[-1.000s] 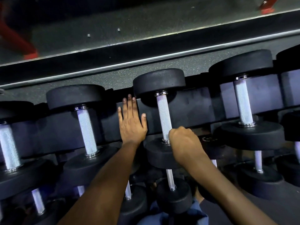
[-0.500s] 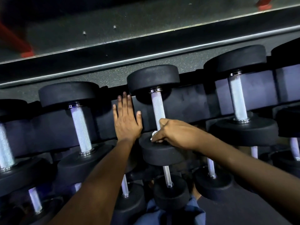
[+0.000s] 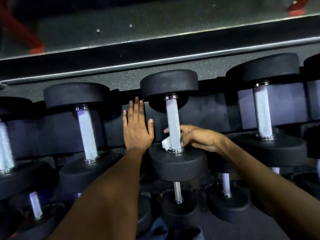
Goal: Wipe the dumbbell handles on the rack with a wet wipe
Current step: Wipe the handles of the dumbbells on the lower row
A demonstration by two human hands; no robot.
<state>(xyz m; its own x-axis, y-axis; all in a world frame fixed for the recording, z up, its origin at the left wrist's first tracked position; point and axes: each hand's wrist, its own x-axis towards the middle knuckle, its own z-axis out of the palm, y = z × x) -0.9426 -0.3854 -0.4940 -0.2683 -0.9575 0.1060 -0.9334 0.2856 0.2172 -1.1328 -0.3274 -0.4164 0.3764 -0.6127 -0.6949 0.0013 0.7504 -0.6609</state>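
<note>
now right hand [image 3: 199, 137] wipes handle [image 3: 173, 123].

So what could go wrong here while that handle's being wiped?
The right hand reaches round the low end of the handle with the wet wipe; only a small corner of the wipe shows, so it might slip out or miss the upper knurling. The fingers sit close above the lower weight head, where they could get pinched. The left hand lies flat on the rack pad, not steadying the dumbbell.
</note>
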